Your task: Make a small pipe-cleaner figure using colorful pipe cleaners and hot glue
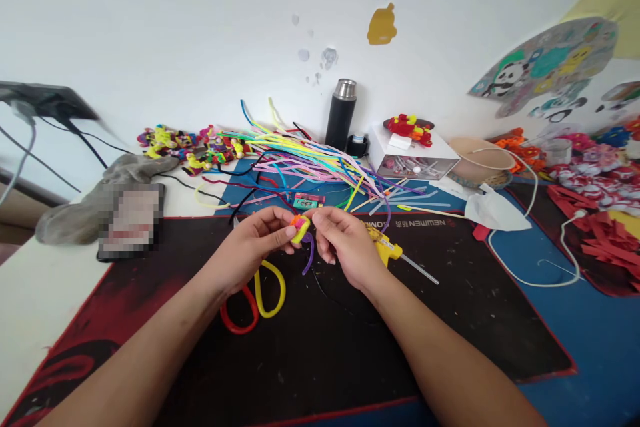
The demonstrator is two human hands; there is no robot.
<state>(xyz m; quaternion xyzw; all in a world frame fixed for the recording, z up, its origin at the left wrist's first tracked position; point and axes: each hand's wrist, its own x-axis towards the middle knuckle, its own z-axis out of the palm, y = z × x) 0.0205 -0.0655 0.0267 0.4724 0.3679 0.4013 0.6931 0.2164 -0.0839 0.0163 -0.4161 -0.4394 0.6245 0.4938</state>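
Note:
My left hand (263, 237) pinches a small piece of pipe-cleaner work (301, 229) in yellow, pink and orange. A purple pipe cleaner (309, 257) hangs down from it in a curve. Close on its right side, my right hand (345, 240) has its thumb and index finger together at the piece's edge; what they hold is too small to make out. Scissors with red and yellow handles (271, 289) lie under my left wrist. A yellow glue gun (389, 251) with a clear glue stick rests behind my right hand.
Behind the hands lies a pile of coloured pipe cleaners (310, 160), with a black thermos (341, 113) and white drawer box (414, 153) beyond. A phone (133, 220) lies left; a white cable (537, 283) and red strips (613, 233) are right.

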